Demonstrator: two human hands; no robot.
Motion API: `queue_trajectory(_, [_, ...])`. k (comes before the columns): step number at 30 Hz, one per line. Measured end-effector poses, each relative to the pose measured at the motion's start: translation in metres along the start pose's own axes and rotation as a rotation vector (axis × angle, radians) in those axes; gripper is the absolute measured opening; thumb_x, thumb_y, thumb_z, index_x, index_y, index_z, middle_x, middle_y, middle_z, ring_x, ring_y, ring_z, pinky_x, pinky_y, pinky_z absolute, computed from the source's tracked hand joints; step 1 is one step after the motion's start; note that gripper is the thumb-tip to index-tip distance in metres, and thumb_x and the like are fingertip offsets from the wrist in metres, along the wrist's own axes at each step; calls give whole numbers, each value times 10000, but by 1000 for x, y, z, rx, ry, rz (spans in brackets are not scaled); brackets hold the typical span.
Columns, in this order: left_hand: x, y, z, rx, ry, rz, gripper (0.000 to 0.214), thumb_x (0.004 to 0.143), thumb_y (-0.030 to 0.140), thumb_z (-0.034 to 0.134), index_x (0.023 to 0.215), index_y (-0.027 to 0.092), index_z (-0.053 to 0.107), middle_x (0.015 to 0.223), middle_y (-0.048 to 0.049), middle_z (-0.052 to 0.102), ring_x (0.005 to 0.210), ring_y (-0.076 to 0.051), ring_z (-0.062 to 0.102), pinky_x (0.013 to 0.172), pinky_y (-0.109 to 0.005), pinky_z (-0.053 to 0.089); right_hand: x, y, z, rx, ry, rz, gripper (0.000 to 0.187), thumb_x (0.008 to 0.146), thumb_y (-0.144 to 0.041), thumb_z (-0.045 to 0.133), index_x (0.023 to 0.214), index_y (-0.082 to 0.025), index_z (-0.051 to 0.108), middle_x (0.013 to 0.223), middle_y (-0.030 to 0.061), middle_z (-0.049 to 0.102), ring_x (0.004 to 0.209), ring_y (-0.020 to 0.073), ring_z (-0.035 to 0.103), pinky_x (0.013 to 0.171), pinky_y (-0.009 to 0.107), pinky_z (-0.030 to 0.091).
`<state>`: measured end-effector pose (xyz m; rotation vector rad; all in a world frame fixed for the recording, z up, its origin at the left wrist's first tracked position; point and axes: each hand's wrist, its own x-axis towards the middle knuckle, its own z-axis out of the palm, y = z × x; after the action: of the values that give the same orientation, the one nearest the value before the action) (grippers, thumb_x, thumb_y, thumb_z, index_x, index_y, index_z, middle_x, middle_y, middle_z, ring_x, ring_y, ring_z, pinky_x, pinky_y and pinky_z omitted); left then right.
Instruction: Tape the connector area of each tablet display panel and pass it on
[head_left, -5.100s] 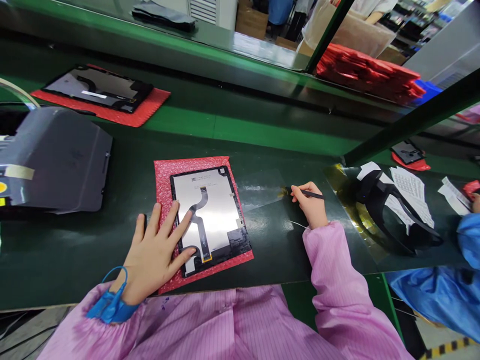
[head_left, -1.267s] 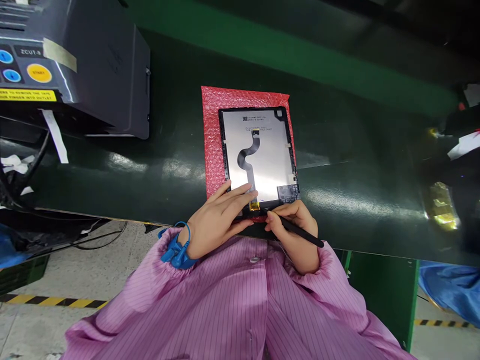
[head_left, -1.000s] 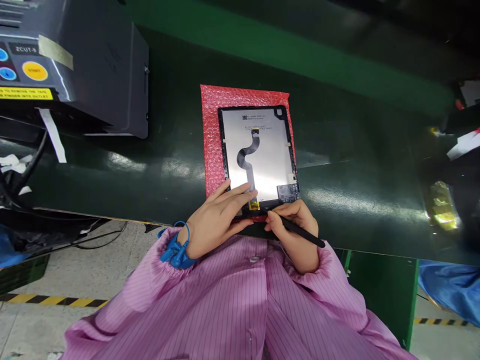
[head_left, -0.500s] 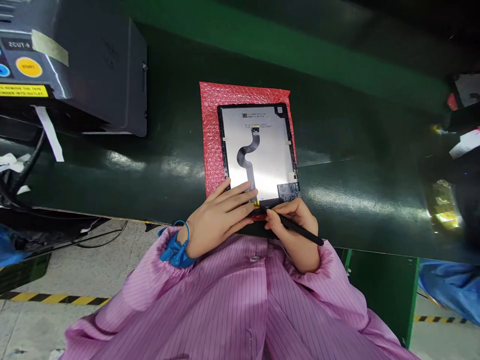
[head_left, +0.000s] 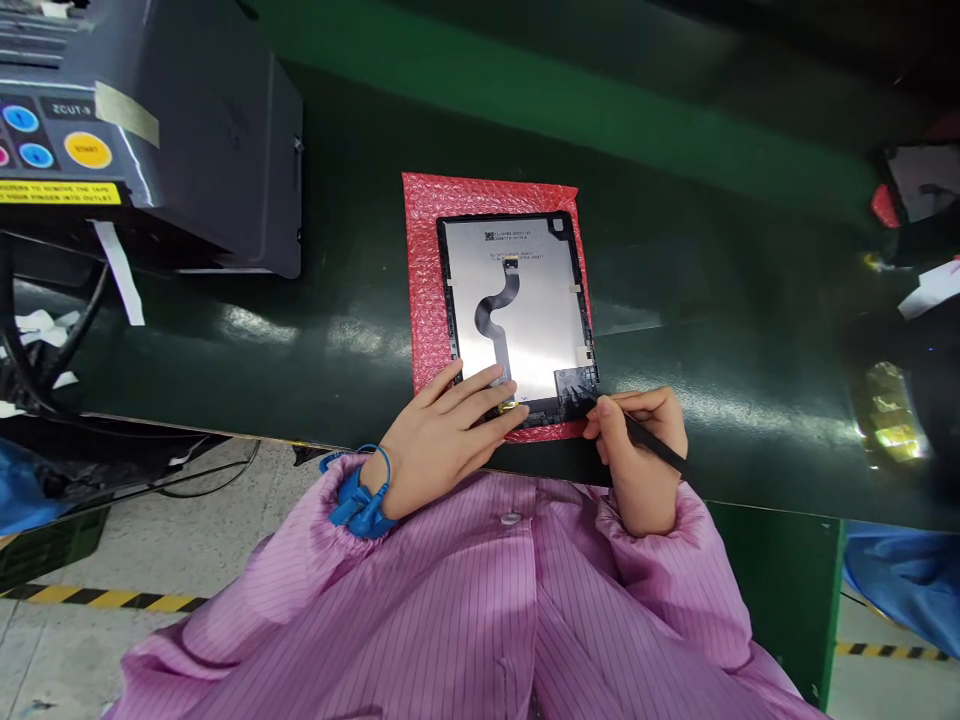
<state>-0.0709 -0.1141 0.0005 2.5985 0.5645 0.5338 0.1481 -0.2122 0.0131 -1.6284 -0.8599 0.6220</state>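
A tablet screen assembly (head_left: 544, 320) lies with its silvery back up on a red bubble-wrap bag (head_left: 427, 290). A dark, curved flex cable (head_left: 487, 312) runs down its back to a yellow-gold end (head_left: 508, 408). My left hand (head_left: 446, 425) rests flat with spread fingers over the assembly's lower left part, fingertips on the cable's lower stretch. Between the thumb and fingers of my right hand (head_left: 641, 435) is a slim black tool, which looks like tweezers (head_left: 654, 444). Its tip points at the dark lower right corner of the assembly; whether it touches there, I cannot tell.
A grey tape cutter (head_left: 225, 170) with a strip of white tape (head_left: 120, 275) hanging from it stands at the left. Black cables (head_left: 75, 330) lie below it. At the right edge are another panel (head_left: 922, 180) and a white piece (head_left: 930, 290) on the green bench (head_left: 712, 300).
My right hand has moved right with the black tool, away from the cable's yellow-gold end to the lower right corner. My left hand stays nearly in place. The view has shifted slightly.
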Motion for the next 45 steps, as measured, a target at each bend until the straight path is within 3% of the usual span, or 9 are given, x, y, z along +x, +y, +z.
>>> queue_trajectory(5, [-15,-9,-12,-550,147,-190,469,1064,336,548,1530,286,521,1505,-104,628,1430,-270,570,1240,-510,430,-1,2,-1,-50,-29,-10,280,903,-361,784,868,-250,529,733,-26,699,536,131,643,546,286,543])
queue_trajectory(11, [-57,-56,-61,-1120,920,-730,626,881,810,577,974,208,723,918,-75,764,929,-241,774,898,-412,653,-4,-1,-4,-117,-8,33,258,864,-391,815,831,-261,595,680,-10,691,514,151,626,498,306,477])
queue_trajectory(14, [-69,-75,-85,-1066,1135,-880,492,902,687,653,807,204,663,746,-24,682,767,-180,730,764,-325,648,-4,-2,-4,-131,-11,56,297,842,-430,828,825,-243,597,671,-6,691,464,129,574,449,286,419])
queue_trajectory(18, [-61,-76,-88,-920,1283,-735,327,812,391,864,747,231,587,730,36,640,756,-131,681,746,-255,599,-5,-1,-2,-112,-17,48,326,841,-443,830,835,-216,596,665,-17,687,463,113,575,453,256,423])
queue_trajectory(21, [-46,-52,-74,-808,1138,-553,295,862,421,834,780,245,612,759,29,658,766,-143,675,748,-275,583,-7,-1,0,-10,-27,6,258,921,-417,762,934,-225,590,685,-20,712,497,124,619,455,240,434])
queue_trajectory(26, [-22,5,-44,-769,272,-249,130,1012,293,655,1114,215,673,917,-49,745,819,-173,721,757,-302,593,-5,-20,5,111,-195,-117,150,1061,-372,562,1055,-248,646,909,41,802,639,138,705,529,255,514])
queue_trajectory(29, [-10,24,-31,-742,45,-155,208,1038,262,587,1233,202,627,920,-40,734,806,-158,697,753,-279,576,2,-41,12,129,-436,-102,158,928,-349,771,937,-249,649,984,44,815,728,165,750,587,270,571])
queue_trajectory(38, [-2,14,-34,-394,224,-332,270,1074,216,475,1294,181,626,899,-26,698,864,-177,631,844,-331,514,57,-71,30,190,-418,-30,495,784,-297,907,735,-251,416,792,-7,795,751,186,766,688,288,577])
queue_trajectory(45, [-2,-13,-24,-105,208,-404,293,1067,237,439,1202,210,697,998,-65,731,946,-241,607,871,-402,473,102,-39,73,-7,-748,-16,558,749,-551,871,715,-250,403,739,-8,700,761,203,711,734,346,513])
